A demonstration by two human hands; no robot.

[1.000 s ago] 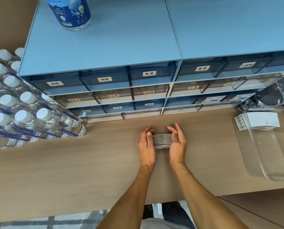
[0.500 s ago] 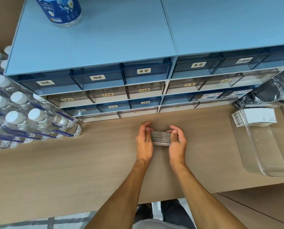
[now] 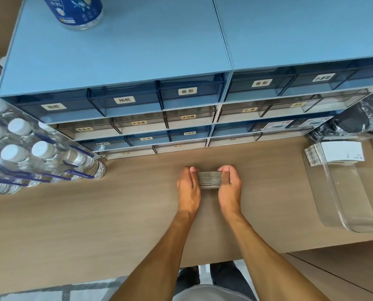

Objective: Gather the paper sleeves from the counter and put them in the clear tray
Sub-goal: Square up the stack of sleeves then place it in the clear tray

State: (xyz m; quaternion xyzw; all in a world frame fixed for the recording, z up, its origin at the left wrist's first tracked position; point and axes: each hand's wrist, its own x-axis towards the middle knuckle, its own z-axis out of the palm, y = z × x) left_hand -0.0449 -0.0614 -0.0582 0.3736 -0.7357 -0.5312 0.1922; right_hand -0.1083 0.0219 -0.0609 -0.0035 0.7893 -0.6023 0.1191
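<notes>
A stack of paper sleeves stands on edge on the wooden counter, squeezed between both hands. My left hand presses its left end and my right hand presses its right end, fingers curled over the top. The clear tray sits at the counter's right edge, well to the right of my hands. Inside it, at the far end, lies another batch of white paper sleeves.
Blue drawer cabinets with labelled drawers run along the back of the counter. A shrink-wrapped pack of water bottles lies at the left. A blue-labelled bottle stands on the cabinet top. A black plastic bag sits behind the tray.
Both hands have closed tighter on the stack, fingers curling over its top and squaring it up. The stack stays at the same spot on the counter.
</notes>
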